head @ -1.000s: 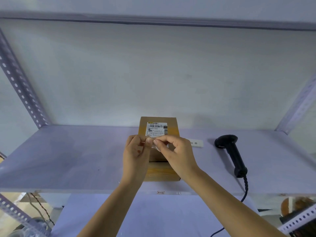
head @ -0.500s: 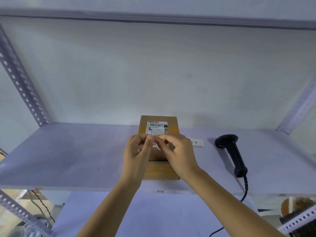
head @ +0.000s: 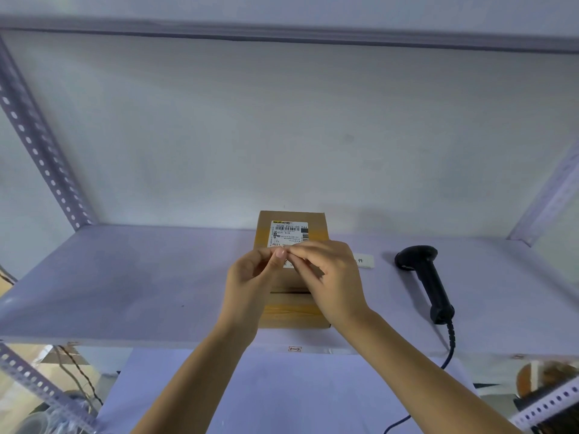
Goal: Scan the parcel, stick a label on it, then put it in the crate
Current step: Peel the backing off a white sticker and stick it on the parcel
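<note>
A brown cardboard parcel (head: pixel 291 311) lies on the white shelf (head: pixel 131 277), with a printed shipping label (head: pixel 289 233) on its far end. Above the parcel's middle, my left hand (head: pixel 250 283) and my right hand (head: pixel 332 280) meet fingertip to fingertip. Together they pinch a small white label (head: pixel 289 263), mostly hidden by the fingers. A black handheld scanner (head: pixel 427 277) lies on the shelf to the right of the parcel, its cable running off the front edge. No crate is in view.
A small white tag (head: pixel 365 261) lies on the shelf between parcel and scanner. Perforated metal uprights (head: pixel 40 145) frame the shelf on both sides, with an upper shelf edge (head: pixel 282 29) overhead. A lower white surface (head: pixel 282 389) lies below the front edge.
My hands have stayed above the parcel, shifting only slightly while the fingertips work at the small label. Parcel and scanner have not moved.
</note>
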A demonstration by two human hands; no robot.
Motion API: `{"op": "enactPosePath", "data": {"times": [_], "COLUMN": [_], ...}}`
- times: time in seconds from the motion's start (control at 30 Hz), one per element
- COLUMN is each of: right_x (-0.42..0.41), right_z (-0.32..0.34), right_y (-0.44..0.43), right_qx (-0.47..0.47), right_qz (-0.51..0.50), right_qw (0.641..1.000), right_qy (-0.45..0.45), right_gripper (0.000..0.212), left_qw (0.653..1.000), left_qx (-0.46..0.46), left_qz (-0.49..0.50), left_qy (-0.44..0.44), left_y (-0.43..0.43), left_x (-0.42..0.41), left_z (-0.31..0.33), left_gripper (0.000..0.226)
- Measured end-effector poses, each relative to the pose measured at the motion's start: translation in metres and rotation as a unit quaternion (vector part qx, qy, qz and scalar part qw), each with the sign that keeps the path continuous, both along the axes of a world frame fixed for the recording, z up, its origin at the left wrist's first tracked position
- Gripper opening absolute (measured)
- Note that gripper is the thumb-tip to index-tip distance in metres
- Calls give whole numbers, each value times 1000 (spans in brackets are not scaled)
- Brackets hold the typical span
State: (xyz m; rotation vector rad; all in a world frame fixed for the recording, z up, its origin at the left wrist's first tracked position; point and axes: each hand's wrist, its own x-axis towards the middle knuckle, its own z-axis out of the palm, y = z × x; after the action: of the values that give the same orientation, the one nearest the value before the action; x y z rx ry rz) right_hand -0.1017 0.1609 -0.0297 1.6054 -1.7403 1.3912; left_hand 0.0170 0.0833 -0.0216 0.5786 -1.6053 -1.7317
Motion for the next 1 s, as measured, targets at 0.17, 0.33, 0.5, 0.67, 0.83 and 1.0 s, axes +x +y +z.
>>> {"op": "enactPosePath", "data": {"times": [0.17, 0.33, 0.5, 0.67, 0.83, 1.0], "right_x": [-3, -3, -1, 5, 13, 14], "right_z": [-8, -9, -10, -6, 3, 5], "right_y": [0, 0, -1, 0, 4, 5], "right_qx": [1, -5, -5, -1, -13, -5], "right_qz": [-16, -32, -40, -28, 15, 12], "right_qw": [1000, 999, 999, 1000, 996, 996], "right_qy": [6, 26, 29, -10, -85, -91], "right_gripper": [13, 12, 13, 15, 21, 18], "left_qw": [1000, 1000, 999, 999, 998, 998], "left_qx": [5, 2, 3, -9, -34, -48], "left_qz": [-3, 1, 21, 35, 52, 47], "left_qy": [5, 17, 24, 21, 3, 5], "left_y": [-1, -1, 1, 3, 3, 3], "left_x": [0, 1, 0, -1, -2, -2], "left_z": [-1, 0, 1, -1, -3, -2], "left_gripper": [22, 17, 14, 15, 14, 17]}}
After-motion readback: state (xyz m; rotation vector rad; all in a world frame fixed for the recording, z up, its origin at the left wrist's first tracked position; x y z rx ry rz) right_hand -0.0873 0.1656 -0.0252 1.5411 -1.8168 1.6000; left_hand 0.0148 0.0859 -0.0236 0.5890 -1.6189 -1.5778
